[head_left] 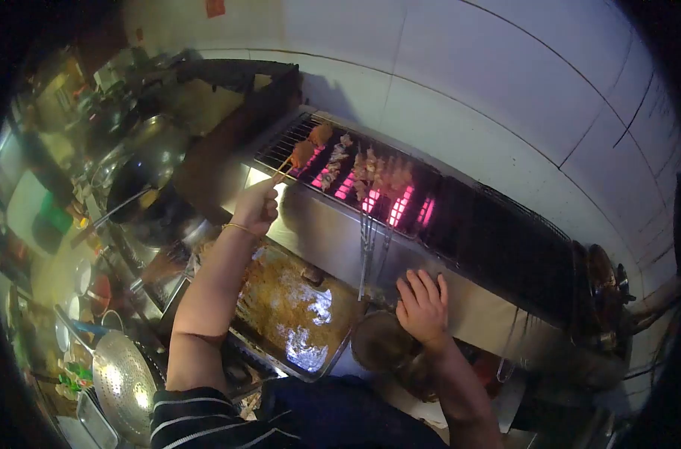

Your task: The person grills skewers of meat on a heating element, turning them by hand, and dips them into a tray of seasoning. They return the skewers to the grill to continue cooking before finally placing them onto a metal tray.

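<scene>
My left hand is closed around the ends of wooden skewers at the front edge of the lit grill. Round brown pieces of food sit at their far end, over the wire rack. To the right, meat skewers lie across the glowing grill, their thin metal shafts hanging over the front. A paler skewer of food lies between them. My right hand is open, fingers apart, in front of the grill's metal front panel, right of the metal shafts and not holding anything.
Below the grill is a large tray of brownish sauce or oil, with a round container beside it. A wok and perforated strainer stand at left. The grill's dark right section runs along the tiled wall.
</scene>
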`<move>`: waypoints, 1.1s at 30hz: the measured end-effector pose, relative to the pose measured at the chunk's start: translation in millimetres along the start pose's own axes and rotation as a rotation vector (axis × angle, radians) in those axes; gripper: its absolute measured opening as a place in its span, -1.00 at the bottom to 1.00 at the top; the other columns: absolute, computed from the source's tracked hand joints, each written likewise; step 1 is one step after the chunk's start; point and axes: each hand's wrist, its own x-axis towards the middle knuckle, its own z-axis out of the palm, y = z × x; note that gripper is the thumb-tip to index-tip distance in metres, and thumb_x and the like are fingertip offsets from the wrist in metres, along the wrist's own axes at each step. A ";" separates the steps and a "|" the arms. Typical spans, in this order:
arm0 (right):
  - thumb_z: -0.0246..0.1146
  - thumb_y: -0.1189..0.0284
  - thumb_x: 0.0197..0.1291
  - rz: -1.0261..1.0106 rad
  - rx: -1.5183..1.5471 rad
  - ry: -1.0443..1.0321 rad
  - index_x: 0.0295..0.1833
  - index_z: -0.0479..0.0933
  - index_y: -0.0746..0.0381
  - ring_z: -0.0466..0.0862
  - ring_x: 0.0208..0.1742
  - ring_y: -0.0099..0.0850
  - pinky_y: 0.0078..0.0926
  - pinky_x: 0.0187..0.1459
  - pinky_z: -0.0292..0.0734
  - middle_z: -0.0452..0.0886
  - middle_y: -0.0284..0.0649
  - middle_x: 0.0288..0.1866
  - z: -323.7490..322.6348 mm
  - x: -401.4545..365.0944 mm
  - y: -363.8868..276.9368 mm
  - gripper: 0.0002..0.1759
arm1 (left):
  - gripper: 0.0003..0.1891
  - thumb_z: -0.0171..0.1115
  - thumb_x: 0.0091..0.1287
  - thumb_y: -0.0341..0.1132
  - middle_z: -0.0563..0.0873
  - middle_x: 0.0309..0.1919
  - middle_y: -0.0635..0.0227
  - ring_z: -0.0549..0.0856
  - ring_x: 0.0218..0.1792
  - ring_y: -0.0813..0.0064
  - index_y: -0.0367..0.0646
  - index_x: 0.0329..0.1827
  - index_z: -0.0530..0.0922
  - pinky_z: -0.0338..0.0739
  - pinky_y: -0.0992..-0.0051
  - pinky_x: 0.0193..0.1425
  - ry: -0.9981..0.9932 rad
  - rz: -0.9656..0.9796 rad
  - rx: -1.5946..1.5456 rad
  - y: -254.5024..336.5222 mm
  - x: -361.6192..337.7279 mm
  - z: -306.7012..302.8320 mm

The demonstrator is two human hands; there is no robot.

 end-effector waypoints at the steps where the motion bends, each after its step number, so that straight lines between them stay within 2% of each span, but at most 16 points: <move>1: 0.25 0.33 0.03 -0.002 0.001 -0.002 0.00 0.63 0.05 0.46 0.27 -0.33 -0.02 0.34 0.22 0.55 -0.33 0.18 0.2 0.1 0.3 -0.65 | -0.88 0.24 0.34 -0.21 0.30 -0.69 0.67 0.25 -0.72 0.78 -0.02 -0.28 0.57 0.08 0.70 -0.69 0.041 -0.075 -0.046 -4.2 3.0 -0.3; 5: 0.25 0.33 0.03 0.001 0.007 -0.002 0.00 0.63 0.05 0.46 0.28 -0.32 -0.02 0.34 0.21 0.56 -0.33 0.17 0.3 0.0 -0.3 -0.65 | -0.87 0.21 0.37 -0.19 0.40 -0.64 0.65 0.31 -0.70 0.78 0.03 -0.14 0.61 0.16 0.72 -0.67 -0.117 -0.177 -0.127 -10.2 -0.8 -6.8; 12: 0.25 0.35 0.03 0.002 0.009 0.002 0.00 0.63 0.05 0.47 0.27 -0.33 -0.02 0.34 0.21 0.57 -0.33 0.16 0.2 1.6 -0.9 -0.65 | -0.87 0.19 0.38 -0.18 0.46 -0.59 0.64 0.35 -0.68 0.78 0.03 -0.17 0.62 0.21 0.75 -0.68 -0.162 -0.199 -0.129 -16.1 2.6 -14.7; 17: 0.27 0.36 -0.06 -0.005 0.028 0.015 -0.01 0.63 0.10 0.48 0.25 -0.26 0.01 0.37 0.17 0.57 -0.24 0.16 2.2 0.3 0.3 -0.60 | -0.86 0.19 0.38 -0.17 0.49 -0.60 0.65 0.35 -0.68 0.79 0.03 -0.19 0.62 0.22 0.76 -0.69 -0.169 -0.206 -0.158 -23.6 9.9 -16.2; 20: 0.27 0.36 -0.05 -0.004 0.028 0.017 0.00 0.63 0.10 0.48 0.25 -0.26 0.02 0.37 0.17 0.57 -0.24 0.16 2.7 0.2 0.7 -0.60 | -0.86 0.18 0.38 -0.17 0.50 -0.60 0.65 0.36 -0.69 0.80 0.03 -0.17 0.63 0.23 0.77 -0.70 -0.239 -0.200 -0.148 -24.7 10.9 -17.9; 23: 0.27 0.36 -0.04 -0.006 0.024 0.022 0.00 0.63 0.09 0.48 0.26 -0.27 0.02 0.38 0.17 0.56 -0.24 0.17 3.3 0.0 1.1 -0.60 | -0.85 0.16 0.39 -0.17 0.49 -0.61 0.65 0.36 -0.70 0.80 0.03 -0.16 0.63 0.23 0.78 -0.70 -0.191 -0.192 -0.128 -23.8 6.8 -13.9; 26: 0.26 0.36 -0.04 -0.002 0.025 0.024 0.00 0.63 0.09 0.47 0.27 -0.27 0.02 0.38 0.16 0.56 -0.25 0.17 4.4 -0.5 1.2 -0.61 | -0.74 -0.11 0.51 -0.23 0.45 -0.61 0.64 0.30 -0.71 0.75 -0.07 -0.01 0.56 0.23 0.74 -0.70 -0.189 -0.223 -0.145 -26.7 11.4 -16.1; 33: 0.27 0.36 -0.04 0.001 0.027 0.011 -0.01 0.63 0.08 0.46 0.27 -0.27 0.03 0.38 0.16 0.56 -0.25 0.17 5.4 -2.1 1.9 -0.61 | -0.74 -0.10 0.50 -0.21 0.46 -0.58 0.61 0.33 -0.68 0.73 -0.05 0.00 0.56 0.25 0.73 -0.67 -0.188 -0.213 -0.159 -26.9 6.4 -14.8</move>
